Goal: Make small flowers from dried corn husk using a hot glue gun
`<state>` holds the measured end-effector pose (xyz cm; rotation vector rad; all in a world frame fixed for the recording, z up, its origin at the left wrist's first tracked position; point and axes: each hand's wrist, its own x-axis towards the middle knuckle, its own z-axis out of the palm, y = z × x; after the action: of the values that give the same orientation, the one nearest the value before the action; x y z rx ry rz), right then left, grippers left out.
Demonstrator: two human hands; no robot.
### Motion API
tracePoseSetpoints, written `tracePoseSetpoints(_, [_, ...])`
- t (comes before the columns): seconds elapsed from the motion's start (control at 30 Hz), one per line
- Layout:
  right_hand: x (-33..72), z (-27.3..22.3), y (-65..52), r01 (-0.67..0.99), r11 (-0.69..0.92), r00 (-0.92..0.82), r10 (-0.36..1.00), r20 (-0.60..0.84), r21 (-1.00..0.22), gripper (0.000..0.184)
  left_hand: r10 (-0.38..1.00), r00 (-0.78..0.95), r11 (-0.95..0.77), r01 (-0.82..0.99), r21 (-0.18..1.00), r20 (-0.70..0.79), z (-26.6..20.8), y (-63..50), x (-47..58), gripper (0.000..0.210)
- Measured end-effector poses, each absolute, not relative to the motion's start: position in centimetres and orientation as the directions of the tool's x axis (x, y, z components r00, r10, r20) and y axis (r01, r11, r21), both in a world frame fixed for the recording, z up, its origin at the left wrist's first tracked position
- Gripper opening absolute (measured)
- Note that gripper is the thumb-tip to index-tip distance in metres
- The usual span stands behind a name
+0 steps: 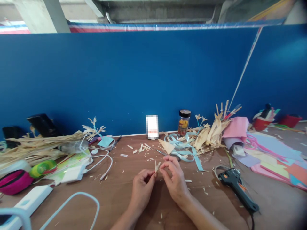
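A small pale flower of dried husk strips [157, 166] stands upright between my hands, above the brown table [115, 204]. Its base is pinched between the thumb and forefinger of my left hand [144, 187]. From the right, my right hand [174, 180] has its thumb and forefinger nearly together at the petals' edge, its other fingers curved above. Just behind my right hand lie scissors [176, 156], partly hidden. Husk scraps [144, 147] are scattered beyond and around my hands.
A glue gun [236, 188] lies at right, near coloured paper [275, 159]. Blue ribbon [184, 147], a black-lidded jar [184, 123] and dried husks [208, 135] stand behind. At left are a husk flower on a stem [94, 127], white cables and a power strip [31, 204].
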<state>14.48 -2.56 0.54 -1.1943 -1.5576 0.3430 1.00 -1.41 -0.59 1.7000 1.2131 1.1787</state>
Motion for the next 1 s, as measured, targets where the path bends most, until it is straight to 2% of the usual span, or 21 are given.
tracePoseSetpoints(0.37, [14.35,0.61,-3.02,0.543,0.528,-0.012,0.783,0.622,-0.654,0.015,0.977,0.11,-0.204,0.242,0.949,0.182,-1.17,-1.16,0.78,0.023])
tracePoseSetpoints(0.57, [14.5,0.61,-2.74,0.531,0.476,0.065,0.801,0.595,-0.7,0.011,0.963,0.07,-0.271,0.288,0.919,0.262,-1.09,-1.16,0.93,0.022])
tracePoseSetpoints(0.73, [14.6,0.68,-2.53,0.539,0.449,0.086,0.812,0.577,-0.713,0.019,0.959,0.054,-0.282,0.318,0.905,0.279,-0.72,-1.32,1.0,0.021])
tracePoseSetpoints(0.87, [14.51,0.64,-2.45,0.547,0.421,0.093,0.828,0.552,-0.724,0.009,0.955,0.077,-0.296,0.349,0.889,0.288,-0.6,-1.54,1.11,0.021])
tracePoseSetpoints(1.0, [14.59,0.47,-2.32,0.54,0.416,0.106,0.829,0.549,-0.732,0.009,0.949,0.099,-0.314,0.349,0.883,0.298,-0.55,-1.62,1.22,0.021])
